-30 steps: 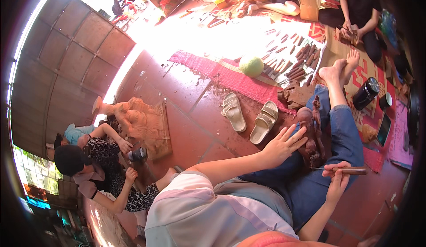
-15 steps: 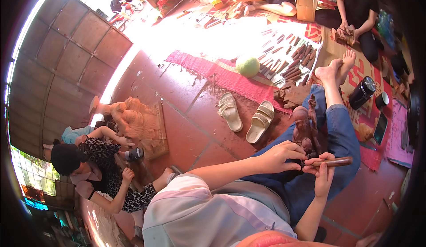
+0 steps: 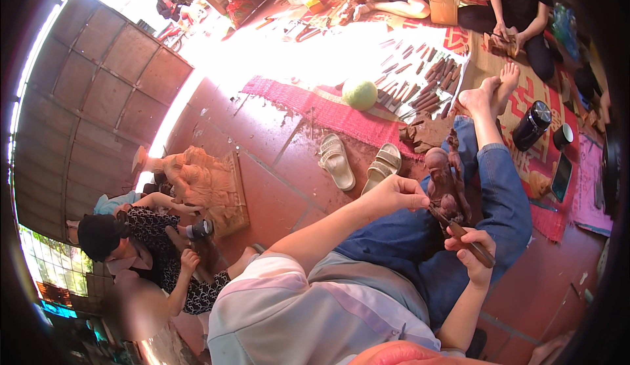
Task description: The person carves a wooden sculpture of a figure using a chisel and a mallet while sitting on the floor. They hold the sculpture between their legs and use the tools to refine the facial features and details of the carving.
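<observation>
Two hands now meet at the dark wooden figurine [image 3: 445, 184] that lies on my lap, against the blue jeans [image 3: 499, 194]. A second ago my left hand [image 3: 397, 193] was spread open above the carving; half a second ago it had dropped toward it, and now its fingers are curled in narrow, the tips pinched at the blade end of the carving chisel [image 3: 459, 230], just beside the figurine's lower part. My right hand [image 3: 471, 245] is wrapped around the chisel's handle, fingers closed on it, and it has brought the tool from pointing off to the side to an angle with its tip against the wood. I judge that the tool is set for a guided cut, the left fingers steadying the edge.

Beyond my bare feet [image 3: 489, 92] lie a pair of pale sandals [image 3: 359, 161] on the red tile floor [image 3: 275, 168], a green ball [image 3: 359, 93] on the red mat [image 3: 315, 106], and rows of carving tools [image 3: 420, 79]. A black flask [image 3: 530, 125] stands to the right. At left another person's hand [image 3: 189, 260] works near a pale carved relief [image 3: 207, 184].
</observation>
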Motion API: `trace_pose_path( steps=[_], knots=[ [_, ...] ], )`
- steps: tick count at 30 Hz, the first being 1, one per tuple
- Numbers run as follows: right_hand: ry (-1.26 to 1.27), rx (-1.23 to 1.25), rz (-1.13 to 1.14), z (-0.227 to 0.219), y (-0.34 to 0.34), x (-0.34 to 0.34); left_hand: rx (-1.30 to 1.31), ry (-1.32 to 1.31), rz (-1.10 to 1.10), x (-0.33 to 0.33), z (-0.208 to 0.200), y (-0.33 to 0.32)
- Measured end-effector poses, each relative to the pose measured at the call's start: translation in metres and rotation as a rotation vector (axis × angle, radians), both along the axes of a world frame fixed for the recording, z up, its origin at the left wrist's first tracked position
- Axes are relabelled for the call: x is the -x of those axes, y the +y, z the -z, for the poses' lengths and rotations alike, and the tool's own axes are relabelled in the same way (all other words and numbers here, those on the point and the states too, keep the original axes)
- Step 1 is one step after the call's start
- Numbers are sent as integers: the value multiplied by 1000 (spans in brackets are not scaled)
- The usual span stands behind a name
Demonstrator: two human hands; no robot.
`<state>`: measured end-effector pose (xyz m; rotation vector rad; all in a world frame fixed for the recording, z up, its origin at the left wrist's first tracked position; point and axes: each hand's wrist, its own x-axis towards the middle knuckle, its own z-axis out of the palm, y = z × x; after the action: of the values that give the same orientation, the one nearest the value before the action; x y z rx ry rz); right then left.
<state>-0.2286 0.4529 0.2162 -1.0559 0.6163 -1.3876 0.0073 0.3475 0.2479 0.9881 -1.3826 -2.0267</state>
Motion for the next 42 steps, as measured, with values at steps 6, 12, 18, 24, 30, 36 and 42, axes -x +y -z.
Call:
trace_pose_path(
  steps=[6, 12, 18, 24, 30, 36, 42],
  knots=[
    [266, 163, -37, -23, -1, 1, -110, -27, 46, 1, -7, -8],
    [604, 357, 65, -43, -5, -1, -174, -81, 56, 3, -19, -5],
    [711, 495, 108, -55, -10, -8, -269, 54, -10, -4, -16, -7],
    [837, 568, 109, -62, -18, -14, -206, -89, -32, 3, -15, -11],
    [747, 556, 239, -26, -14, -12, -44, -33, -317, -13, 16, -27],
    [557, 441, 506, 21, -17, -24, 142, 258, -454, 14, 47, -26],
    [499, 444, 453, 35, -21, -35, 55, 427, -161, 45, 66, -25]
  ],
)
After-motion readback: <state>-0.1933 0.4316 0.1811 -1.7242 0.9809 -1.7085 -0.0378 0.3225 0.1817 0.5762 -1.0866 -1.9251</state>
